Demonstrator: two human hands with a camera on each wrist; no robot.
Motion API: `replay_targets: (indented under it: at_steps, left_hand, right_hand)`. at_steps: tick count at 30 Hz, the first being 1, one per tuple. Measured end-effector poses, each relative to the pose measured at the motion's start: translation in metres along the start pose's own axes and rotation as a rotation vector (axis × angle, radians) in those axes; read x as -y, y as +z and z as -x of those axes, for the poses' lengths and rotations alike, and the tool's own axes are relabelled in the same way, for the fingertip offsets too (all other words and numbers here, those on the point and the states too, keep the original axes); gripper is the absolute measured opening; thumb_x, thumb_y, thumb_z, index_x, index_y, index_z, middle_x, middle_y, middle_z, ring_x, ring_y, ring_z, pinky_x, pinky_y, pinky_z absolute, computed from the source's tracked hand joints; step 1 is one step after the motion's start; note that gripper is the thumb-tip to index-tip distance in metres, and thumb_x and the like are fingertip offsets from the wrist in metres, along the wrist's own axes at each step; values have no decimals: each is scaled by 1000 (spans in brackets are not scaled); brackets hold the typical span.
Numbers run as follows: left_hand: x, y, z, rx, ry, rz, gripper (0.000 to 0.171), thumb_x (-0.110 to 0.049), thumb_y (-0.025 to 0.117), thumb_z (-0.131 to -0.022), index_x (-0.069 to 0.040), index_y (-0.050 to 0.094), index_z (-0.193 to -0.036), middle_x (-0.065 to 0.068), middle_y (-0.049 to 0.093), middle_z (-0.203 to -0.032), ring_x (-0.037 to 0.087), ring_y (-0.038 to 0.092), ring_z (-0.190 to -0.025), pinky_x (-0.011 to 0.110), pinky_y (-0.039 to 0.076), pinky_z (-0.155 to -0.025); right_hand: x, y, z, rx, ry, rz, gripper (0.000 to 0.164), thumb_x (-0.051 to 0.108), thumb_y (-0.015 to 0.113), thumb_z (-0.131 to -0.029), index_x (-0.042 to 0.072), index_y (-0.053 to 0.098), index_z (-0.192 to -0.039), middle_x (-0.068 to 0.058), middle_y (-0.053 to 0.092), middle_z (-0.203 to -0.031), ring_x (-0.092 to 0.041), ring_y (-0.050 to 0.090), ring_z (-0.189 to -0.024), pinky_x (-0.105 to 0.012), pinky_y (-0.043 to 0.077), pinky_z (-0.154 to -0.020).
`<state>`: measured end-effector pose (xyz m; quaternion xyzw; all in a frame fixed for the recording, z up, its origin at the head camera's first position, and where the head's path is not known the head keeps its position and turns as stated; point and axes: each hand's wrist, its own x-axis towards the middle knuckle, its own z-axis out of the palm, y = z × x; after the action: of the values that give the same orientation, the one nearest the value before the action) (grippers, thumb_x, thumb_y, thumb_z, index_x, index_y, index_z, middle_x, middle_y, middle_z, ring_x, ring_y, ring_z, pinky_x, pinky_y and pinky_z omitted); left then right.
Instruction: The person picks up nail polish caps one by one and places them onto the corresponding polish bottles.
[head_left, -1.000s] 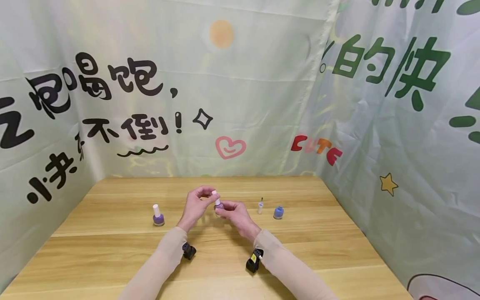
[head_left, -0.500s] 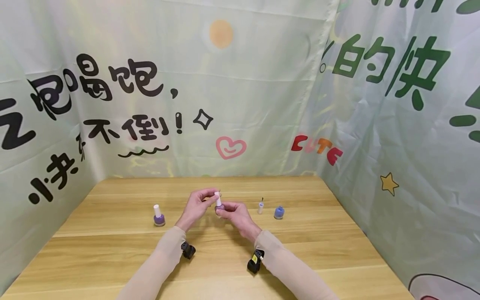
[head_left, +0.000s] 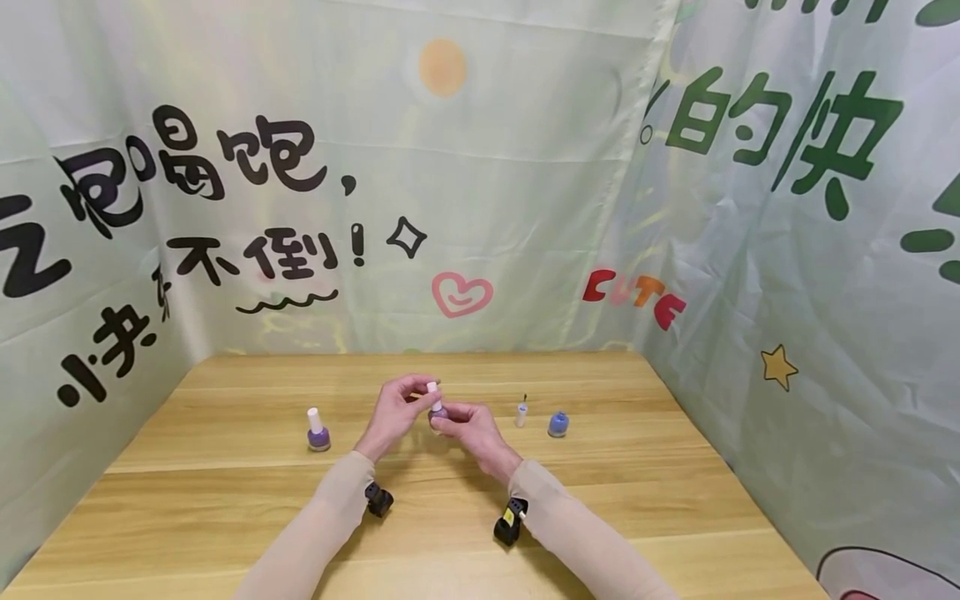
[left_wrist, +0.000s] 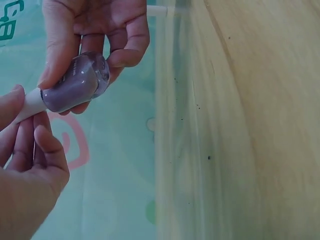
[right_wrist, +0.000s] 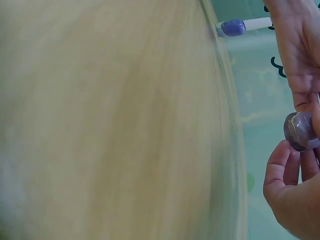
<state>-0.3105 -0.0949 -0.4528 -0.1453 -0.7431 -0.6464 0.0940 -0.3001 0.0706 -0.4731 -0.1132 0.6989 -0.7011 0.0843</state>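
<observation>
In the head view both hands meet over the middle of the table around one nail polish bottle with dull purple polish. My left hand pinches its white cap between thumb and fingers. The glass body is gripped by my right hand, thumb on one side and fingers on the other. In the left wrist view the cap sits against the bottle's neck. The bottle tilts in the right wrist view too, where its base shows and fingers cover its neck.
A capped purple nail polish bottle stands to the left. On the right, a white brush cap stands with its brush up beside an uncapped blue polish bottle. Printed cloth hangs behind the wooden table.
The left fingers shift slightly around the white cap, up and back again. The right hand stays on the bottle. Everything on the table stays put.
</observation>
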Motion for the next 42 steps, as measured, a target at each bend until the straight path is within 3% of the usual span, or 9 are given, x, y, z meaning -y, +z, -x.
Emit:
replay_targets:
  at_steps: [7, 10, 14, 17, 22, 27, 33, 37, 42]
  left_hand:
    - [1, -1, 2, 135, 12, -1, 35, -15, 61, -97, -3, 61, -130, 16, 69, -119, 30, 63, -113, 22, 50, -84]
    - [1, -1, 2, 91, -5, 4, 35, -19, 66, -95, -6, 64, -128, 13, 71, -116, 27, 64, -110, 23, 51, -83]
    - [2, 2, -1, -49, 7, -9, 29, -23, 79, -84, -8, 72, -108, 7, 72, -95, 17, 65, -90, 24, 51, -76]
    - [2, 3, -2, -101, 23, -7, 24, -21, 82, -80, -7, 73, -96, 3, 69, -84, 13, 62, -81, 25, 50, -73]
    - [2, 4, -2, -79, 27, 3, 17, -17, 76, -86, -4, 74, -98, 6, 69, -84, 12, 61, -80, 23, 49, -70]
    - [0, 4, 0, -13, 16, -9, 22, -18, 68, -93, -3, 73, -109, 18, 71, -97, 13, 61, -83, 21, 47, -72]
    - [2, 3, 2, 47, -3, -9, 25, -18, 63, -97, -5, 70, -116, 18, 71, -110, 10, 64, -92, 23, 49, -78]
    - [2, 2, 2, 54, 4, -28, 26, -19, 62, -98, -7, 70, -118, 16, 72, -113, 11, 64, -96, 24, 48, -78]
    - [0, 3, 2, 17, -4, -35, 27, -23, 64, -96, -9, 70, -119, 11, 72, -110, 13, 63, -97, 24, 47, -77]
  right_hand:
    - [-2, -3, 0, -2, 8, 8, 35, 9, 74, -87, -1, 67, -120, -12, 73, -110, -7, 67, -87, -39, 55, -90]
    - [-1, -3, 0, -4, 12, 9, 35, 10, 74, -87, -1, 68, -119, -12, 73, -109, -7, 67, -86, -42, 54, -91]
    - [-1, -2, 0, -9, 8, 9, 35, 10, 74, -87, -1, 68, -119, -12, 74, -108, -7, 67, -86, -43, 54, -92]
    - [0, -2, 1, -9, 4, -1, 34, 10, 73, -88, -2, 67, -120, -12, 73, -109, -7, 67, -86, -45, 53, -93]
    - [0, -1, 3, 0, -9, -16, 35, 10, 71, -90, -5, 65, -121, -12, 74, -106, -6, 67, -84, -48, 53, -93]
    - [0, -2, 3, 0, -5, -4, 36, 12, 70, -91, -6, 65, -122, -9, 75, -103, -5, 66, -81, -47, 53, -90]
    - [1, -2, 4, -10, 25, 9, 34, 13, 72, -89, -2, 68, -119, -12, 74, -106, -6, 66, -79, -39, 54, -85]
    - [2, -2, 4, -8, 32, 6, 34, 13, 73, -89, -1, 68, -119, -11, 74, -106, -6, 66, -80, -34, 54, -82]
    - [2, -2, 2, -2, 31, 4, 33, 15, 73, -89, 0, 69, -118, -10, 75, -106, -7, 67, -82, -38, 54, -85]
